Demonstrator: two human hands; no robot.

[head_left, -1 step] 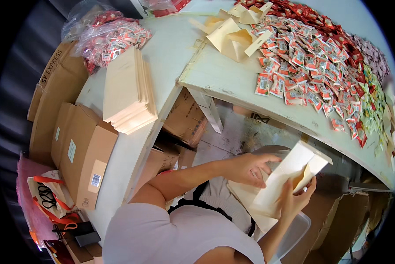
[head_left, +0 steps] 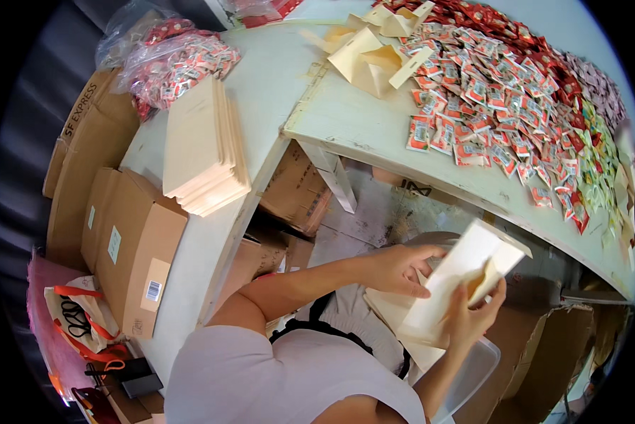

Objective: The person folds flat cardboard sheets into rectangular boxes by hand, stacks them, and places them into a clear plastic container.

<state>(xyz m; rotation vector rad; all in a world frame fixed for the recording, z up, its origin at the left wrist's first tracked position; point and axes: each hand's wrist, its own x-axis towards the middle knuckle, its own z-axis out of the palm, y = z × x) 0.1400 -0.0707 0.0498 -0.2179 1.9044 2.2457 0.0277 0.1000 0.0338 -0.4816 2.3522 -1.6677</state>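
A cream paper box [head_left: 459,265], partly folded with a gap along its side, is held tilted over my lap. My right hand [head_left: 474,318] grips its right side, thumb across the front and fingers round the far edge. At the box's left edge is my left hand [head_left: 401,272], fingers apart and thumb tip at the paper. More flat cream paper [head_left: 387,304] lies on my lap beneath. Several opened cream boxes [head_left: 370,63] stand on the table [head_left: 346,113] ahead, beside a heap of small red-and-white packets [head_left: 480,106].
A thick stack of flat cream paper pieces [head_left: 201,148] sits on the left table, near a clear bag of packets [head_left: 179,67]. Brown cartons [head_left: 137,247] line the left side. A clear plastic bin [head_left: 476,374] and an open cardboard box [head_left: 544,353] are at my right.
My left hand's fingers have drawn in slightly at the box's left edge. The box has shifted up a little. My right hand keeps its grip.
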